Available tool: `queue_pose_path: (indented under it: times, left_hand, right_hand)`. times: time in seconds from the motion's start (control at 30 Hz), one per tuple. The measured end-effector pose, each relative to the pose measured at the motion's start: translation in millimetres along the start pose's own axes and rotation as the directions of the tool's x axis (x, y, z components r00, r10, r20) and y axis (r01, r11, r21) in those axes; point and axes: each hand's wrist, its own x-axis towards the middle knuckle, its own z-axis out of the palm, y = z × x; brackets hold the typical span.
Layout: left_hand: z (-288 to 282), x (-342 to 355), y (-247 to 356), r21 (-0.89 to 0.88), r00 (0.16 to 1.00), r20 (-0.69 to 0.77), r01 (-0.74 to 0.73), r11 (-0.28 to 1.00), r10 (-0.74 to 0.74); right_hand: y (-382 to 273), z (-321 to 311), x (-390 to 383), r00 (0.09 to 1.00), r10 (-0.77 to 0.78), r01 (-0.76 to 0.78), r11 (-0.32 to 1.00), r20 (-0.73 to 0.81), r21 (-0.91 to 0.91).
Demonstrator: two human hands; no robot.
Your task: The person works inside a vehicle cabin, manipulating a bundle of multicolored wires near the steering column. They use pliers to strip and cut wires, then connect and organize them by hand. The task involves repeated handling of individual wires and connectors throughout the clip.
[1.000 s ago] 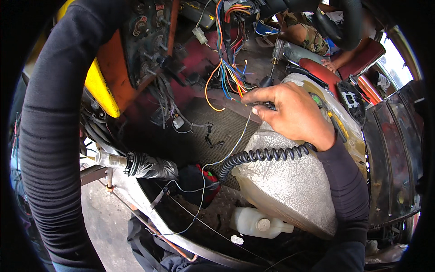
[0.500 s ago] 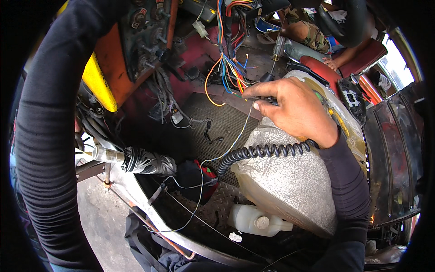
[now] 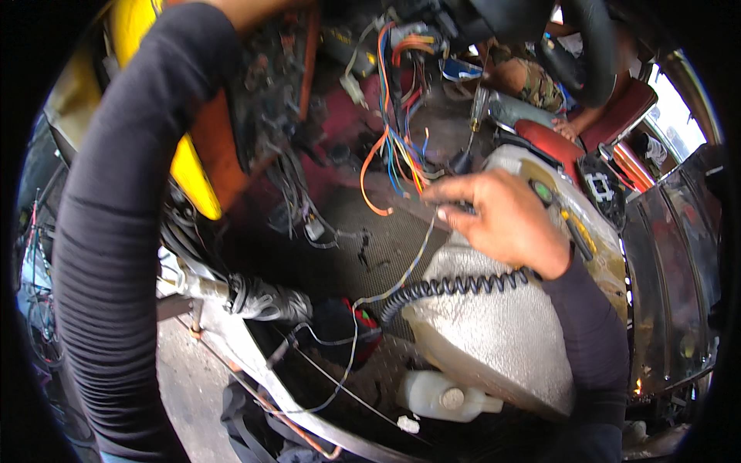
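My right hand [image 3: 494,220] is closed, thumb and index finger pinched near the end of a thin pale wire [image 3: 413,262], beside a bundle of bare-ended coloured wires [image 3: 397,150]. A dark item behind those fingers is too hidden to name. A coiled black cord [image 3: 455,285] runs under my right wrist across a silver padded cover [image 3: 494,339]. My left arm, in a black sleeve, reaches up the left side; only the edge of my left hand [image 3: 258,11] shows at the top rim, its fingers out of sight. A clear-handled screwdriver [image 3: 478,108] stands above the right hand.
A yellow panel [image 3: 197,177], grey cables [image 3: 293,185], a wrapped tube [image 3: 270,297], a plastic jug [image 3: 444,395] and a metal rim [image 3: 247,355] surround the work. At upper right, another person's hand [image 3: 565,127] rests by red seats [image 3: 544,147].
The view has shifted, so things sit lower and slightly right, with some blur. A bit of my left hand now shows at the top. My right hand keeps its pinch.
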Motion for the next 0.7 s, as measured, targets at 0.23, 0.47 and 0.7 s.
queue_pose_path:
  times: [0.23, 0.47, 0.7]
  left_hand:
    - [2.8, 2.1, 13.3, -0.136, 0.992, 0.064, 0.118, 0.984, -0.110]
    - [-0.5, 2.2, 2.3, -0.204, 0.996, 0.032, 0.083, 0.976, -0.078]
    - [9.9, 2.8, 11.2, -0.206, 0.989, 0.069, 0.141, 0.968, -0.130]
  right_hand:
    - [1.4, -6.7, -4.7, 0.997, 0.068, -0.065, 0.995, 0.032, -0.077]
    - [-4.9, -4.4, 0.2, 0.998, 0.046, -0.044, 0.998, 0.033, -0.053]
    - [9.0, -1.9, -8.1, 0.999, -0.012, 0.011, 0.999, -0.036, -0.049]
